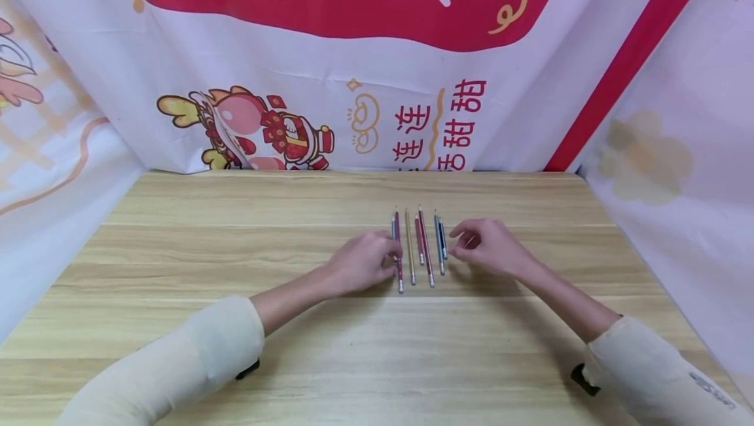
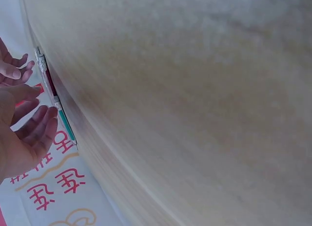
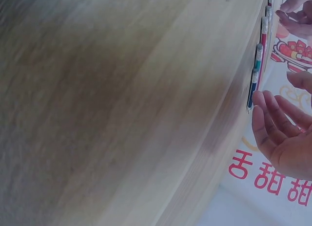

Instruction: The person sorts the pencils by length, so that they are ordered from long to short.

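Note:
Several pencils lie roughly side by side, eraser ends toward me. My left hand is at the left end of the row, its fingertips over a purple pencil and a short teal pencil; in the left wrist view that hand has loosely bent fingers, thumb apart from them. Mid-row lie a tan pencil, a pinkish-red pencil and a dark red pencil. Beside the blue pencil and dark pencil, my right hand hovers with relaxed fingers, holding nothing.
The pencils lie on a wood-grain table. A printed white and red cloth hangs along the table's far edge, with more cloth at both sides. Light sleeves cover both forearms up to below the wrists.

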Motion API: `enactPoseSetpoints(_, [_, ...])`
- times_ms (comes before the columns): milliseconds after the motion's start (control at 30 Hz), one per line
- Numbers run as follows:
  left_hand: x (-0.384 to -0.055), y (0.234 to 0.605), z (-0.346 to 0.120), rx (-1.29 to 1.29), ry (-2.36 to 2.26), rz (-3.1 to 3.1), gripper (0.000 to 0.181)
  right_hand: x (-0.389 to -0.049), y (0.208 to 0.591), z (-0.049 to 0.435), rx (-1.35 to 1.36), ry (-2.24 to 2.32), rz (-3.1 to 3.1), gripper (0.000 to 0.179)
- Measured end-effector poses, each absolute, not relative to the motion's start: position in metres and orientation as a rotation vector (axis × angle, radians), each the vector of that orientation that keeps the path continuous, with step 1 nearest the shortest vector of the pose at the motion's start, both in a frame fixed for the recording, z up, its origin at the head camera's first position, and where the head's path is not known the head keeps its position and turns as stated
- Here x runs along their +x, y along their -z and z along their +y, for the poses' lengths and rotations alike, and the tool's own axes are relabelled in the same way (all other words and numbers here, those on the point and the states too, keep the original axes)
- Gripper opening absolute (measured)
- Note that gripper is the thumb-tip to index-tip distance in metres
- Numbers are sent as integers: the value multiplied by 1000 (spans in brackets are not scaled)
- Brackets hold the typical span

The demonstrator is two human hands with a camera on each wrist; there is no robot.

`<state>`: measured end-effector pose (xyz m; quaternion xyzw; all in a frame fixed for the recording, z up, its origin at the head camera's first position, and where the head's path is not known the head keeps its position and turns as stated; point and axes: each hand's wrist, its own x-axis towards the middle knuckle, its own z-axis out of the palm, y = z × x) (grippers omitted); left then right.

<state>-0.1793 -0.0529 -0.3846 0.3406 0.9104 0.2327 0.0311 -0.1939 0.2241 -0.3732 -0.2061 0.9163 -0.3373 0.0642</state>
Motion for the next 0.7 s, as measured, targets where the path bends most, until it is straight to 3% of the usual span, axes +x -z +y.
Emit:
enactPoseSetpoints(400, [-181, 387, -51, 1147, -733, 2738, 20, -189, 375, 217, -649, 1019, 2749, 23])
enactPoseSetpoints(700, [-188, 391, -50, 1462, -599, 2664, 25, -191, 378, 214, -669, 1020, 2748, 20])
